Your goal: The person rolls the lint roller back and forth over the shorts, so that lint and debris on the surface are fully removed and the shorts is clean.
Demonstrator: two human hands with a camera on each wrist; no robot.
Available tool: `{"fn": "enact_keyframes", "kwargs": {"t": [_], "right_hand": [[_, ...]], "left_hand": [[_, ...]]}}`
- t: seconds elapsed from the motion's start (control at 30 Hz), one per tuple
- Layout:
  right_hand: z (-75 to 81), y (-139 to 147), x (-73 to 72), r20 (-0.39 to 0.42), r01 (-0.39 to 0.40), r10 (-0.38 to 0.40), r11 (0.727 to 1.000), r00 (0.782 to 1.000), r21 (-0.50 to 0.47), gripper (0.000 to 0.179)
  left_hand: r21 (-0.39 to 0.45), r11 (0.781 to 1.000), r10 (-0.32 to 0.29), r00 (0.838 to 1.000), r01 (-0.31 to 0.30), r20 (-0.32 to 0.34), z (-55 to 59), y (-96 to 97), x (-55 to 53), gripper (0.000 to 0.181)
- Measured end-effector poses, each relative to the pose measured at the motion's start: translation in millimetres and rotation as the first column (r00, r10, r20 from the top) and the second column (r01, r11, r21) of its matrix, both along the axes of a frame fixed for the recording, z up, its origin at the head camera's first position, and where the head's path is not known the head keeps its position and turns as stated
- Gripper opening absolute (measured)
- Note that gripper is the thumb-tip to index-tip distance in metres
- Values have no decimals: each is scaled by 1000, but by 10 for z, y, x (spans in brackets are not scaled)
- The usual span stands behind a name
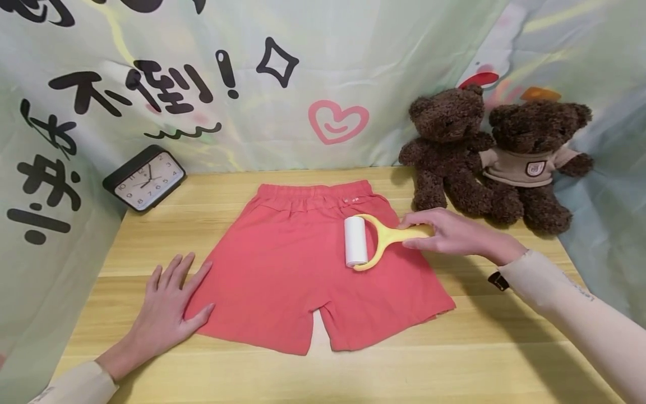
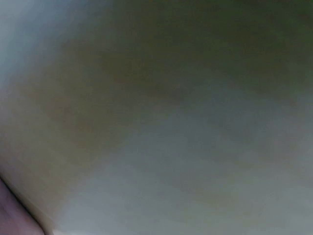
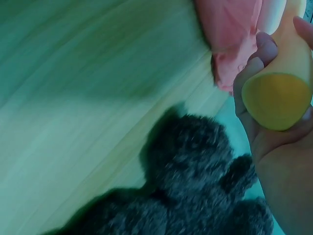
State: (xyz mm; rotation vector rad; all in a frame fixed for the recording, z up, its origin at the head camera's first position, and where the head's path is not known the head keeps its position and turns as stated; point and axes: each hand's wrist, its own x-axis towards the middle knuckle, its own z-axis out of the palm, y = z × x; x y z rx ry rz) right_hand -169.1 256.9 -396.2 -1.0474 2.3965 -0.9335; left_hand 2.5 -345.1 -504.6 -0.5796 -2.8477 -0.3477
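Observation:
Red shorts (image 1: 272,264) lie spread flat on the wooden table, waistband toward the back. My right hand (image 1: 441,231) grips the yellow handle of a lint roller (image 1: 356,241), whose white cylinder overlaps the right half of the shorts. In the right wrist view the fingers curl round the handle (image 3: 279,100), its butt end facing the camera. My left hand (image 1: 169,306) lies with spread, straight fingers at the left leg's edge, thumb and forefinger touching the cloth. The left wrist view is blurred and shows only a sliver of skin at its lower left corner.
Two brown teddy bears (image 1: 446,146) sit at the back right, one in a beige shirt (image 1: 522,166). A black-framed clock (image 1: 146,178) stands at the back left. Printed fabric (image 1: 262,134) hangs round the back and sides of the table (image 1: 393,370).

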Motion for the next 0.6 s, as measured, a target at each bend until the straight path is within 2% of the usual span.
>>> {"fn": "enact_keyframes", "kwargs": {"t": [0.33,0.6], "right_hand": [[105,428,105,15,63,-64,997,998,47,21],[119,629,192,-39,120,-118,991,992,57,25]], "left_hand": [[10,1000,-2,1000,2,4,8,10,7,85],[8,1000,-10,1000,10,-2,13,17,11,84]]}}
